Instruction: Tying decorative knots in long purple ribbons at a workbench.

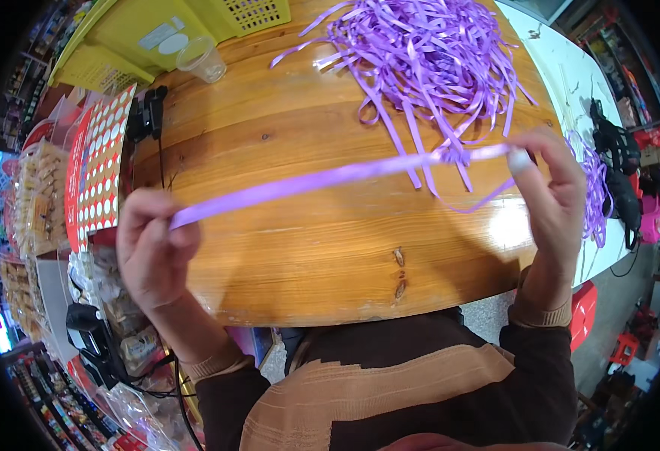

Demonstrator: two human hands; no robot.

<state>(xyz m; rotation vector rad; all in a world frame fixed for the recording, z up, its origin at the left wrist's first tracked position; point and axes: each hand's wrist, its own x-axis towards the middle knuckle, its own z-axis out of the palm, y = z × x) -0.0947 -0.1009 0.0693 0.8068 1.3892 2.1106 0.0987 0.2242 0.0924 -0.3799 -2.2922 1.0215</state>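
A purple ribbon (300, 183) is stretched between my two hands above the wooden table (307, 263). My left hand (157, 244) pinches its left end, fingers closed. At the other side my right hand (548, 180) grips it between thumb and fingers. Close to the right hand the ribbon has a small knot or bunched spot, and a loose tail curves below toward that hand. Beyond it lies a large tangled heap of purple ribbons (435, 60), with several strands trailing toward me.
A yellow plastic basket (127, 45) stands at the far left, a clear plastic cup (203, 62) beside it. Along the left edge is a red card with white dots (98, 169). On the right, more purple ribbons (594, 195) and a black bag (619, 150) lie by a white marbled surface (563, 68).
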